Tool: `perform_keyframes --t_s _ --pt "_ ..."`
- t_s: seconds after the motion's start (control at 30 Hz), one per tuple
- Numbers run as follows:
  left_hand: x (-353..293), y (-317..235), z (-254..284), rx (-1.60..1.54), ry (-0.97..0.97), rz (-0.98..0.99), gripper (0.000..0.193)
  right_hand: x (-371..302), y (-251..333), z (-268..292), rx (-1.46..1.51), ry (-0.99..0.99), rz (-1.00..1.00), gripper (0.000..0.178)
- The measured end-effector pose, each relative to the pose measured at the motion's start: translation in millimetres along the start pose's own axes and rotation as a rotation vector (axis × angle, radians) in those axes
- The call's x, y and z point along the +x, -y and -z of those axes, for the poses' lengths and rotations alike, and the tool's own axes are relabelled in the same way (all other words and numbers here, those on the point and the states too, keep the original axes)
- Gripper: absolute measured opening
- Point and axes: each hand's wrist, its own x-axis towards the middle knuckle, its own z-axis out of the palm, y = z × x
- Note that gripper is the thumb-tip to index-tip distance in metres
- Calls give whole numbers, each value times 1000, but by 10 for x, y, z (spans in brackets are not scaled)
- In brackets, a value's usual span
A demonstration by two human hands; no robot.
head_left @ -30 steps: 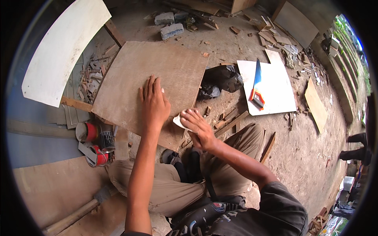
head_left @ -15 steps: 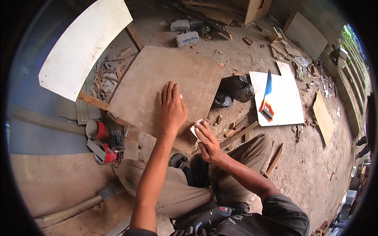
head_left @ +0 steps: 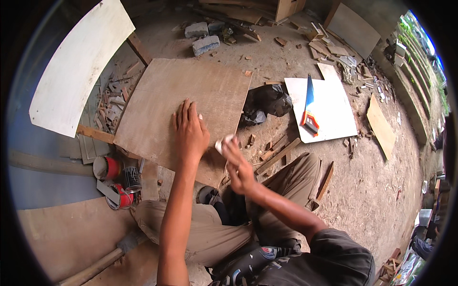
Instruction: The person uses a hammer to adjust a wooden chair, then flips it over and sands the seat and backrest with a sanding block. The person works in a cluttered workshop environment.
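A brown plywood board lies tilted before my knees. My left hand rests flat on its face, fingers stretched toward the far side. At the board's right edge, my right hand pinches a small white folded sheet, its fingers smeared by motion. The sheet meets the board near its lower right edge; its underside is hidden. One corner of the board, at the far right, has a small reddish patch.
To the right, a handsaw lies on a white panel. A black plastic bag sits beside the board. Paint cans stand at left, near a hammer-like tool. Wood scraps and concrete blocks litter the ground.
The whole scene has shifted left in view. My right hand has moved slightly along the board's right edge with the white sheet and is now blurred. My left hand stays on the board.
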Motion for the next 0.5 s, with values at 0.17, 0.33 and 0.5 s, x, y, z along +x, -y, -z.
perform_keyframes --t_s 0.17,0.33,0.5 --pt "-18 17 35 -11 -18 -14 39 594 -433 99 -138 -156 -1 40" --pt "38 -31 -15 -50 -13 -13 39 1619 -969 513 69 -240 -279 41" --pt "36 3 -40 -78 -8 -10 39 870 -311 61 213 -305 -475 42"
